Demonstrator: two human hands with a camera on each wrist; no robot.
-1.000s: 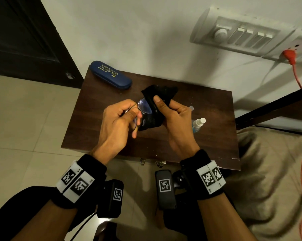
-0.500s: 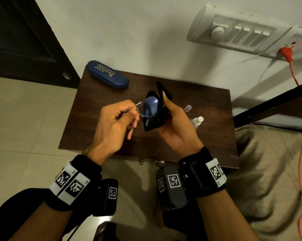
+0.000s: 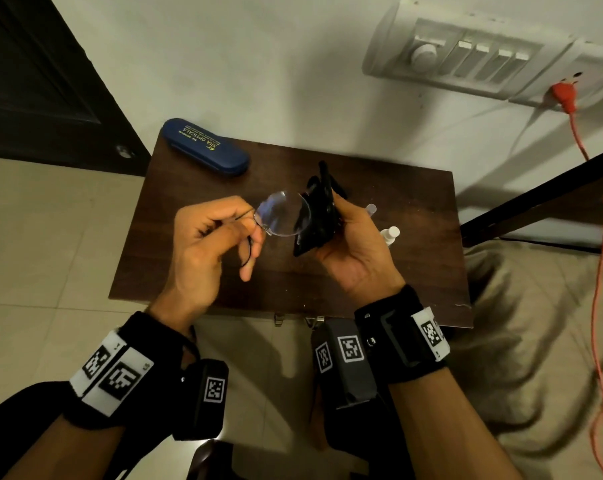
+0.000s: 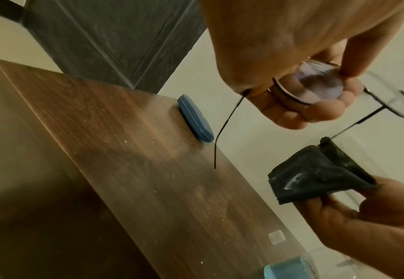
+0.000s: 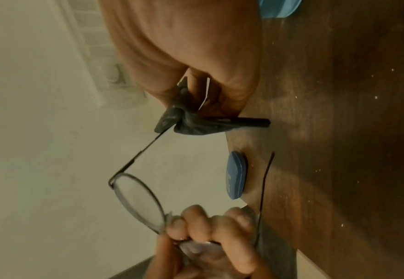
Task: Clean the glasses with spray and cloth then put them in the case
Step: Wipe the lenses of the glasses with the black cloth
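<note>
holding the glasses (image 3: 282, 218) above the table (image 3: 196, 188), the left hand (image 3: 206, 251) pinched them tight while the right hand (image 3: 353, 251) gripped the cloth (image 3: 319, 220). wiping looked nearly done. the closed case (image 3: 208, 147) on the table's far corner waited unopened.

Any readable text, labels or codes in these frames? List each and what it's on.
"SIIA OPTICALS": gold print on the lid of the blue glasses case, upside down in the head view.
Smaller gold lines beside it on the case: too small to read.
Square black-and-white marker codes on the wrist bands: patterns only, no words.
Spray bottle: no label legible.
</note>
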